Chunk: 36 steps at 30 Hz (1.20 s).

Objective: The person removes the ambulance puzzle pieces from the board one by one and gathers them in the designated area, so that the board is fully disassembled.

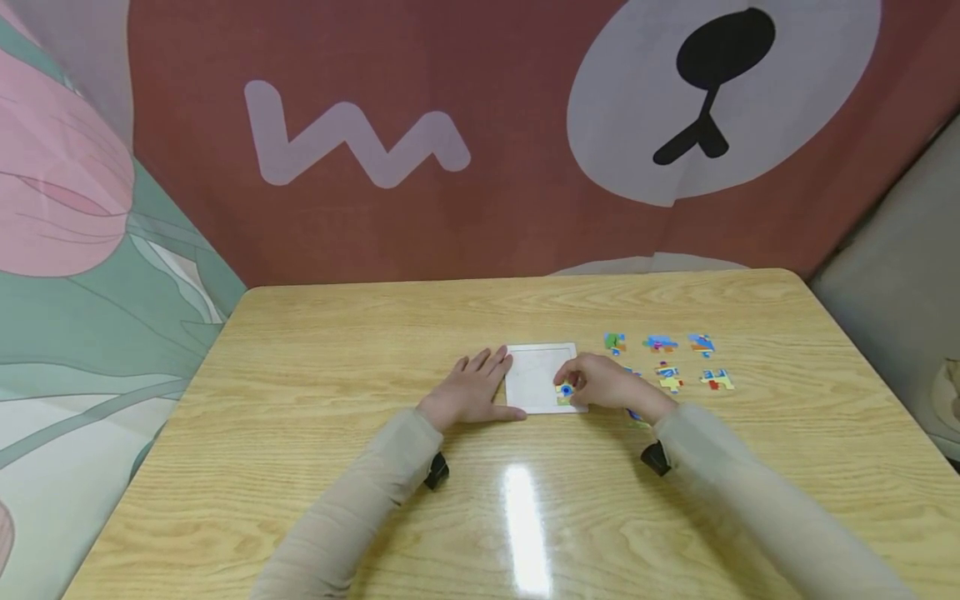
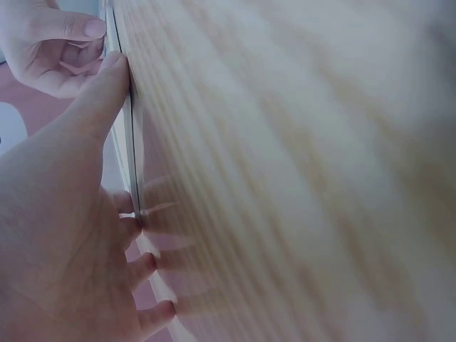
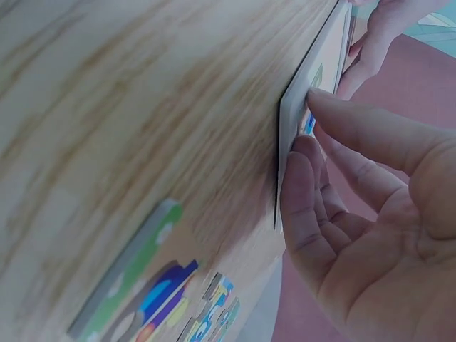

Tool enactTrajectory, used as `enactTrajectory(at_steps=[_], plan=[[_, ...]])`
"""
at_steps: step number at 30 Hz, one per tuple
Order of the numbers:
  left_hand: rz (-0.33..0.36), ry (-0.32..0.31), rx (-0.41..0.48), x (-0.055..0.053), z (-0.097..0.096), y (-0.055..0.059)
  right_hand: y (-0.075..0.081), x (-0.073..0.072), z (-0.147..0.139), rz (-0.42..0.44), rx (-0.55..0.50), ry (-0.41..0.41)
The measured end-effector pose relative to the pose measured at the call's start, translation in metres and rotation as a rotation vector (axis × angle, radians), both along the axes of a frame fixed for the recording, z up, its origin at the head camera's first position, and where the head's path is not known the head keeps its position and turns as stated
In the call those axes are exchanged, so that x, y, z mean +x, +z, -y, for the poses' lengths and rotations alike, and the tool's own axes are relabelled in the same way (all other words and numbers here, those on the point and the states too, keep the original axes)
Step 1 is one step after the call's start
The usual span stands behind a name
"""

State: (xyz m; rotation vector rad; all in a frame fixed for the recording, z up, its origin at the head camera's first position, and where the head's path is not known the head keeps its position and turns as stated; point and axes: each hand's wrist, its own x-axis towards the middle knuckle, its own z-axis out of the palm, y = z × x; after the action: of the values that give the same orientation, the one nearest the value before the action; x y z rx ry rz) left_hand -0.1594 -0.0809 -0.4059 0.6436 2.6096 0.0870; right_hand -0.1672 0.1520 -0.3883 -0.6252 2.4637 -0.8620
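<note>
A white puzzle board (image 1: 534, 379) with a raised rim lies on the table. My left hand (image 1: 472, 393) rests at its left side, fingers spread along the edge and thumb at the near left corner. At the near right corner, my right hand (image 1: 602, 382) pinches a colourful jigsaw piece (image 1: 566, 399) with a blue round print, low over the board. In the right wrist view, the thumb and fingertips stand around that piece (image 3: 309, 122), which they partly hide.
To the right of the board lie several loose jigsaw pieces, among them a green and blue one (image 1: 614, 342) and a yellow one (image 1: 717, 380). Another piece (image 3: 132, 285) lies under the right forearm. A printed cloth (image 1: 525, 225) hangs behind the wooden table (image 1: 300, 375).
</note>
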Motion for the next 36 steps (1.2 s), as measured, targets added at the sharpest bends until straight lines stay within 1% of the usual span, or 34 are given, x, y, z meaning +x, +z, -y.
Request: enactTrajectory(at_steps=[1, 4, 7, 9, 14, 20, 25, 33, 36], plan=[[0.000, 0.000, 0.001, 0.0000, 0.0001, 0.0000, -0.0012, -0.0002, -0.0013, -0.017, -0.020, 0.016], [-0.005, 0.001, 0.004, 0.0006, 0.0002, 0.0003, -0.0014, -0.0002, -0.0022, -0.033, -0.041, 0.026], [-0.009, -0.005, 0.003, 0.0016, 0.0001, -0.0003, -0.0015, 0.0007, -0.0008, -0.033, -0.038, 0.013], [-0.012, -0.008, 0.001, 0.0019, -0.0002, -0.0007, 0.0000, 0.0016, 0.0009, -0.015, -0.014, -0.012], [-0.015, 0.000, 0.014, 0.0029, -0.0003, -0.0012, 0.0022, 0.0041, 0.0013, -0.003, 0.015, -0.030], [-0.018, 0.004, 0.018, 0.0031, 0.0001, -0.0006, 0.0020, 0.0023, -0.0007, 0.027, -0.014, -0.050], [-0.016, 0.009, 0.026, 0.0035, 0.0005, 0.0008, 0.0014, 0.0011, -0.0024, 0.017, -0.027, -0.055], [-0.020, 0.005, 0.014, 0.0037, 0.0002, 0.0013, 0.0046, 0.0010, -0.0061, 0.046, -0.067, -0.066], [-0.020, 0.009, 0.017, 0.0035, 0.0003, 0.0005, 0.0038, 0.0009, -0.0076, 0.034, -0.081, -0.055]])
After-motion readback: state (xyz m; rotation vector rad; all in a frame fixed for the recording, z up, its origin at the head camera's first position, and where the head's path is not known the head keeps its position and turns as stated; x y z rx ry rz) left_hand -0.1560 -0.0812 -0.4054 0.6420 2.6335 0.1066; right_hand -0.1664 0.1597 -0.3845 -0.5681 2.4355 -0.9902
